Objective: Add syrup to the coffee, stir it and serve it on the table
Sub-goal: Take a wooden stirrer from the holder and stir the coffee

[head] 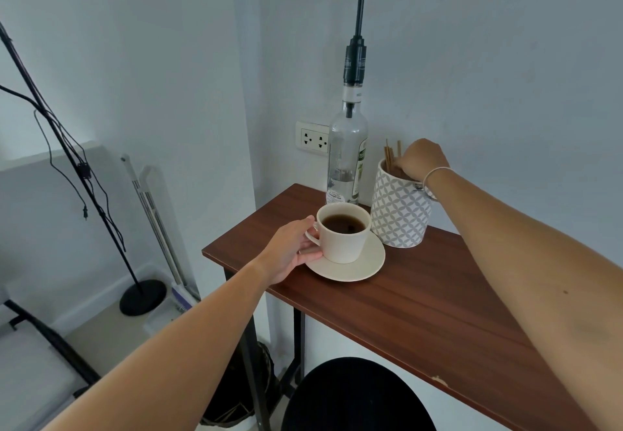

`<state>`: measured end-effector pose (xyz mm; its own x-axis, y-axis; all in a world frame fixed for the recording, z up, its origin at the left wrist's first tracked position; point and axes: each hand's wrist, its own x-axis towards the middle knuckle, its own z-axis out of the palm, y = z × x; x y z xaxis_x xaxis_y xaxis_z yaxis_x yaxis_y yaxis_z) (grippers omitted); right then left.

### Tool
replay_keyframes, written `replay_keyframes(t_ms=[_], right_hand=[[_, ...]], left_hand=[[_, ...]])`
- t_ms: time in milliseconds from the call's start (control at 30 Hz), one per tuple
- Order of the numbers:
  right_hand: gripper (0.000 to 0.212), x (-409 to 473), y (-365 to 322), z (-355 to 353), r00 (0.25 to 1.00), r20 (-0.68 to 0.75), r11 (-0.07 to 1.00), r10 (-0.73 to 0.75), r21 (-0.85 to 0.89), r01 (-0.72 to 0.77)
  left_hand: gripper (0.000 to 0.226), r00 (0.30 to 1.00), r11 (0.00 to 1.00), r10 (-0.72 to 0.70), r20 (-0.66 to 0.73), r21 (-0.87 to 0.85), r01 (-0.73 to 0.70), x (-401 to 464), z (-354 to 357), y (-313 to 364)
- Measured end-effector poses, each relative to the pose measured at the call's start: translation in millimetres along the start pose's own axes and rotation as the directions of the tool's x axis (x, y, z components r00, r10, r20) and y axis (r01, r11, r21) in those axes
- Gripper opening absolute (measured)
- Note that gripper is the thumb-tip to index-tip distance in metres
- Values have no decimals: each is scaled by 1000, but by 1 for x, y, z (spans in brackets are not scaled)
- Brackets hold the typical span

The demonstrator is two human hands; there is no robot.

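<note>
A cream cup (344,245) of dark coffee stands on a cream saucer (364,267) at the left end of the brown table (421,306). My left hand (291,250) grips the cup by its handle and touches the saucer's edge. Behind the cup stands a clear syrup bottle (347,157) with a tall black pump. To its right a patterned white holder (399,214) carries wooden stir sticks (391,155). My right hand (421,159) reaches into the holder's top, fingers among the sticks; whether it grips one is hidden.
A wall socket (313,139) sits behind the bottle. A black round stool (357,397) stands below the table's front edge. At the left are a black stand (143,295) with cables, a mop (158,221) and a bin on the floor.
</note>
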<state>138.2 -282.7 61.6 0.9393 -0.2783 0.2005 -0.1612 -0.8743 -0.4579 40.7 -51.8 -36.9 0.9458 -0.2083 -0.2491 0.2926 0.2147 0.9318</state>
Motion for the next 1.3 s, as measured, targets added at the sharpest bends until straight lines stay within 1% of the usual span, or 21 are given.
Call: replay_keyframes(t_ms=[100,200,267,433,500,567,667,733,800,867,933,1133,1300], right_hand=[[32,-8,-1,-14,996,-66,994,-55,90,61],[10,-18,-5,-34,975,-201,946,-95,287,151],[4,-24,-8,-47,951,-290,893,-107,393,220],[6,-36,-22,-78,869,-468,788,-161,469,399],[3,-42,-29,-85,841,-505,744,-195,482,463],[7,-49,-36,-88,823,-520,706,-228,493,508],[18,-63,-47,-87,825,-496,677,-271,511,530],[25,-73,-52,-78,842,-449,679,-300,519,519],[34,-83,-53,-65,859,-387,698,-335,511,502],[43,-91,-51,-50,861,-330,730,-387,460,505],[46,-97,-49,-35,855,-287,755,-433,402,518],[33,-106,-47,-16,839,-251,768,-482,341,543],[22,-107,-46,-22,805,-189,778,-563,209,593]], left_hand=[[13,1000,1000,7,8,1,-7,0,-1,0],[14,1000,1000,5,1,-2,-5,1,-1,0],[16,1000,1000,7,3,-7,-7,1,-1,0],[15,1000,1000,10,8,5,-10,1,0,0],[13,1000,1000,10,7,1,-10,1,0,0],[12,1000,1000,11,10,-1,-11,1,0,0],[18,1000,1000,16,13,1,-16,1,-1,0],[17,1000,1000,14,2,-4,-14,1,0,0],[16,1000,1000,8,-7,-8,-9,0,0,0],[17,1000,1000,9,-8,-4,-9,0,0,1],[15,1000,1000,6,-8,-1,-6,-1,0,1],[12,1000,1000,-5,-20,-6,5,-3,0,1],[10,1000,1000,-1,-24,-15,1,-3,0,0]])
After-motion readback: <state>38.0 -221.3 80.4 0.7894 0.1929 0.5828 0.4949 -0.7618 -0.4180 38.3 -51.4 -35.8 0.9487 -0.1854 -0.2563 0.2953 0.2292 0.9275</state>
